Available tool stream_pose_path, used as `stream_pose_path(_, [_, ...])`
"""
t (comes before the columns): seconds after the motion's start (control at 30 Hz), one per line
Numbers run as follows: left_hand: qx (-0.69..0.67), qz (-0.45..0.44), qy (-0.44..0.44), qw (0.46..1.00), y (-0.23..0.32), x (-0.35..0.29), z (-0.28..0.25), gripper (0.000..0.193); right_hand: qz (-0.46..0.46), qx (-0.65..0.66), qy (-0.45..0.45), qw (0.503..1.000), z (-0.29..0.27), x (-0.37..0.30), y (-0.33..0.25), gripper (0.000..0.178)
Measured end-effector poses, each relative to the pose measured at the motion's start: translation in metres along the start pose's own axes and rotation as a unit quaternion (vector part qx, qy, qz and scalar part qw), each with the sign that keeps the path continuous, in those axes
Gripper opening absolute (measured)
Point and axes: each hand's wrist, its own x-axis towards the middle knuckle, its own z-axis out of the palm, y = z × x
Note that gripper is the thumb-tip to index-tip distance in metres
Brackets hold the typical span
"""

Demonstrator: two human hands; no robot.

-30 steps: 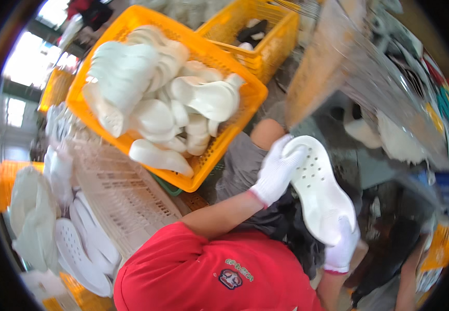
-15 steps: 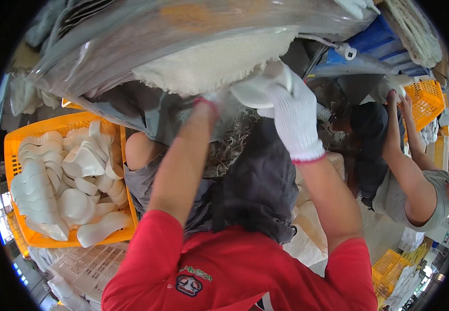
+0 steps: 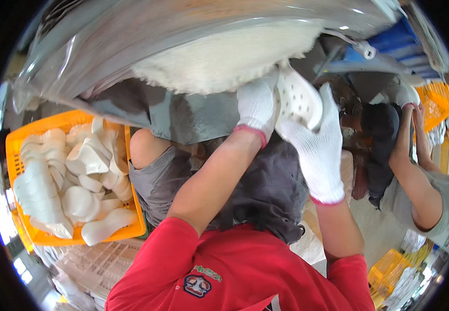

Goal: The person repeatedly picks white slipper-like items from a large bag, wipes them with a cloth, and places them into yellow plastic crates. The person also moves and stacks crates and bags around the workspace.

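Observation:
A white curved plate-like piece [image 3: 298, 98] with several round holes is tilted up between my gloved hands, just right of the fluffy cream buffing wheel [image 3: 219, 57]. My left hand [image 3: 258, 101], in a white knit glove, grips the piece's left edge, its fingers partly hidden. At the lower end and right side, my right hand [image 3: 318, 147] holds the same piece, with one digit lying across its face. The top of the piece is very near the wheel's fringe; whether they touch I cannot tell.
An orange crate [image 3: 139, 207] full of white curved pieces [image 3: 87, 202] stands at my left. The wheel's grey hood [image 3: 95, 57] arches over the top, with a grey sheet [image 3: 198, 116] below. A co-worker [image 3: 416, 181] sits at the right near another orange crate [image 3: 434, 103].
My left hand has moved right, from beneath the wheel to the piece's left edge. The piece has turned more upright, showing its holes, and my right hand has shifted right and lower.

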Motion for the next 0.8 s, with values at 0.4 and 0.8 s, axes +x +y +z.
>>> stream_pose_path(0.4, [0.375,-0.230,-0.171,0.882,0.086,0.001,-0.110,0.063,-0.382,-0.374,-0.058,0.843,0.043,0.106,0.045,0.018])
stream_pose_path(0.8, [-0.139,-0.245,-0.208,0.937,0.023,-0.007,-0.075,0.043,-0.399,-0.431,-0.206,0.782,-0.012,0.011,0.002,0.057])
